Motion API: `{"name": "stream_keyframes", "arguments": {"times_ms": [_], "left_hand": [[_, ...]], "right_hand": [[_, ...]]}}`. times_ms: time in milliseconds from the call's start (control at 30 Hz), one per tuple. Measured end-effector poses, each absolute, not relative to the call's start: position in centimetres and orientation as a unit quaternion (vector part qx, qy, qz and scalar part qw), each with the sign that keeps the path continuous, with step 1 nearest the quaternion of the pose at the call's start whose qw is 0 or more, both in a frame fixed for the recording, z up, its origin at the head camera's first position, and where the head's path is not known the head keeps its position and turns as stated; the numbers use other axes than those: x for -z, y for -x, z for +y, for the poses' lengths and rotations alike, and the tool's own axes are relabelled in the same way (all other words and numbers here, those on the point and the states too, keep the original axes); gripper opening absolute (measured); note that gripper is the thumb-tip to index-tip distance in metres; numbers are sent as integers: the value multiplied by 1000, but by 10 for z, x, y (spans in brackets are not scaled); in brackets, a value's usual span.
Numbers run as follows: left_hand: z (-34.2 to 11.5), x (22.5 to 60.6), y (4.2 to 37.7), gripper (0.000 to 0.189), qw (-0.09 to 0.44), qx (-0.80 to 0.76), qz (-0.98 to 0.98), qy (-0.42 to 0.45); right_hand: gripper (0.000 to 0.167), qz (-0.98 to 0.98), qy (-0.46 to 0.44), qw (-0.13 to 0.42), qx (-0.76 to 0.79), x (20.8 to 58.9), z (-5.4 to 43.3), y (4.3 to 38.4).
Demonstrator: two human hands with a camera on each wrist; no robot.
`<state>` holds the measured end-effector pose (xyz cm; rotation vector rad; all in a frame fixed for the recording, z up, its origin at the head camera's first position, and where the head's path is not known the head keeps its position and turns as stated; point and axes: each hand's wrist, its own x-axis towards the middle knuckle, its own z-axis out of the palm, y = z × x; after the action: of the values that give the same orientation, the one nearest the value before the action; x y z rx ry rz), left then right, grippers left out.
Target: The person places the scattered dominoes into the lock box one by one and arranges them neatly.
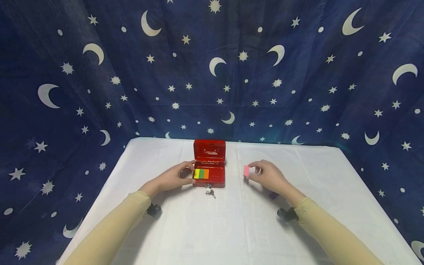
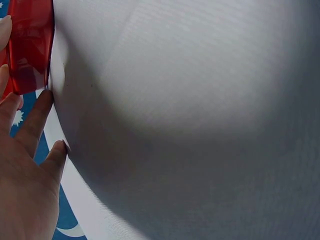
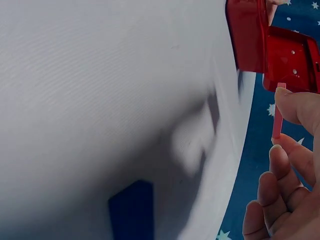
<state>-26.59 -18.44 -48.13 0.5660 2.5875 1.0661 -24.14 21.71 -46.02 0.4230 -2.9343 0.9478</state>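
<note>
A red metal cash box (image 1: 216,176) stands on the table with its lid (image 1: 209,149) raised. Side by side in its left part lie a yellow block (image 1: 197,173), a green block (image 1: 201,173) and an orange block (image 1: 206,174). My left hand (image 1: 173,176) holds the box's left end between thumb and fingers. To the right of the box, my right hand (image 1: 267,176) pinches a thin pink block (image 1: 246,170) by its edges between thumb and forefinger, the other fingers loosely bent. A dark blue block (image 3: 132,212) lies on the table beneath the right wrist.
Keys (image 1: 212,192) hang from the lock at the box's front. A white cloth covers the table (image 1: 205,228). Behind it hangs a dark blue curtain (image 1: 198,73) with moons and stars. A black wrist camera (image 1: 154,210) sits under the left forearm, another (image 1: 287,214) under the right.
</note>
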Motion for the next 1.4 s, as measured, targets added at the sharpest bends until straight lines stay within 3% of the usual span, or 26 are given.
{"name": "stream_keyframes", "arguments": {"times_ms": [1400], "left_hand": [[-185, 482, 267, 48, 146, -368, 897, -198]], "right_hand": [[40, -937, -160, -29, -309, 450, 147, 249]]}}
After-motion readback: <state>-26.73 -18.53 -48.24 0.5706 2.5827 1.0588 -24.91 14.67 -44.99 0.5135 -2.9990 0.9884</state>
